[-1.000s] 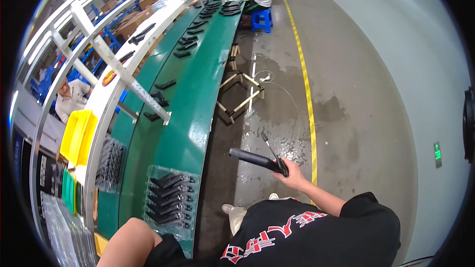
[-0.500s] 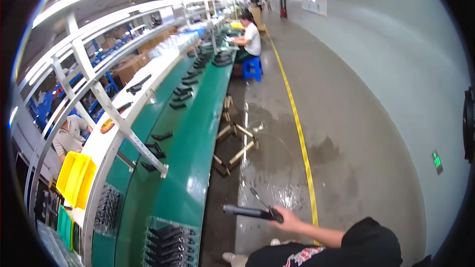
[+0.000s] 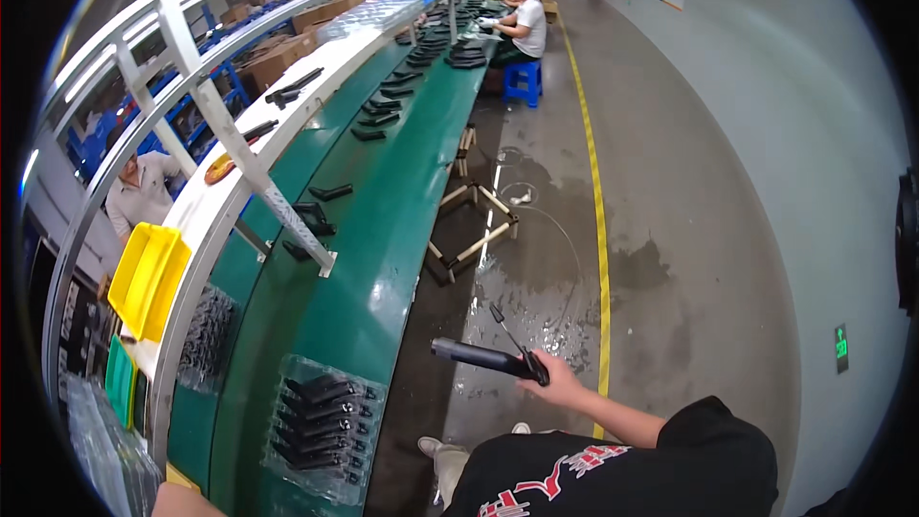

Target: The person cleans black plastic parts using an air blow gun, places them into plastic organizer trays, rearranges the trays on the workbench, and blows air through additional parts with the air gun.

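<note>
My right hand [image 3: 555, 378] is closed around the lower end of a black tube-shaped device [image 3: 479, 355]. Its barrel points left over the floor, and a thin stalk with a dark tip [image 3: 496, 313] sticks up from the grip end. At the bottom left edge, a piece of bare skin of my left arm or hand [image 3: 182, 501] shows; its fingers are out of sight. Nearest to my right hand on the bench is a clear plastic tray [image 3: 271, 460] with several black angled parts [image 3: 325, 421] stacked in it.
Along the green bench [image 3: 369, 268] lie more black angled parts [image 3: 378, 119]. A yellow bin [image 3: 148, 278] and a green bin [image 3: 120, 378] stand at left. A seated co-worker [image 3: 528, 19] is far ahead; another person [image 3: 139, 187] sits across. A wooden-barred frame [image 3: 483, 241] lies on the wet floor.
The view has tipped downward and shifted left, so the bench and tray sit higher in it. Skin of my left arm or hand has come in at the bottom left. My right hand still holds the device.
</note>
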Tool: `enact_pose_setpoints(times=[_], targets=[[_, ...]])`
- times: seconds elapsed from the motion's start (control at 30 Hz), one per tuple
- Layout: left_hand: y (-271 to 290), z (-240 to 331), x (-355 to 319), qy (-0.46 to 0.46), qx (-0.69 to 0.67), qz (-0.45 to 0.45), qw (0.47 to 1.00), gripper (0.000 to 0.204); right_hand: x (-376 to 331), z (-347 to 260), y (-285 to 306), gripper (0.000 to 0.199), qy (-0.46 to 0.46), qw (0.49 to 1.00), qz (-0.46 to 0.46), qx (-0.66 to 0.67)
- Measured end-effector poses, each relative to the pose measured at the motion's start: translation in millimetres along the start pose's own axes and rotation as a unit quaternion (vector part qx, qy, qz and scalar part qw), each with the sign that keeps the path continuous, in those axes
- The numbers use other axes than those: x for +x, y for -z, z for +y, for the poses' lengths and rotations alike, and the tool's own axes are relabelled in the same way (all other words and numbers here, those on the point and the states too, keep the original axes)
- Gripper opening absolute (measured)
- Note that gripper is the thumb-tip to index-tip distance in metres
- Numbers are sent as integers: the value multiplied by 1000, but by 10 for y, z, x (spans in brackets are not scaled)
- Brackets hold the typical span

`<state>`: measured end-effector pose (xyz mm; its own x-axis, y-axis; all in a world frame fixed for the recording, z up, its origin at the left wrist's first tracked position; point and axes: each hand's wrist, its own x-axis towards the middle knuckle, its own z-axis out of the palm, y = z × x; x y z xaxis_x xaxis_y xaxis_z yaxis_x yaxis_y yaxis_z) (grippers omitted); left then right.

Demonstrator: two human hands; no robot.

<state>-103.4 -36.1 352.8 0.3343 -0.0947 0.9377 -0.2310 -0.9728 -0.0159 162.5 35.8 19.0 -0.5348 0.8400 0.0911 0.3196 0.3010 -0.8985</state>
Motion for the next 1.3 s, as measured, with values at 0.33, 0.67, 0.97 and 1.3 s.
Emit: enact_pose_setpoints(times=[0.33,0.67,0.97,1.3], targets=[[497,355,322,-86,183,-94,975,52,-1,105,-102,39,11,998,-41,-46],[563,1001,228,-56,327,-62,941,47,357,56,-223,40,28,998,-53,-26],[215,1940,486,-18,490,-90,867,43,348,-79,-308,40,39,996,-74,32],[-269,2116,675,-13,528,-64,847,38,177,-90,-382,38,23,998,-65,0]])
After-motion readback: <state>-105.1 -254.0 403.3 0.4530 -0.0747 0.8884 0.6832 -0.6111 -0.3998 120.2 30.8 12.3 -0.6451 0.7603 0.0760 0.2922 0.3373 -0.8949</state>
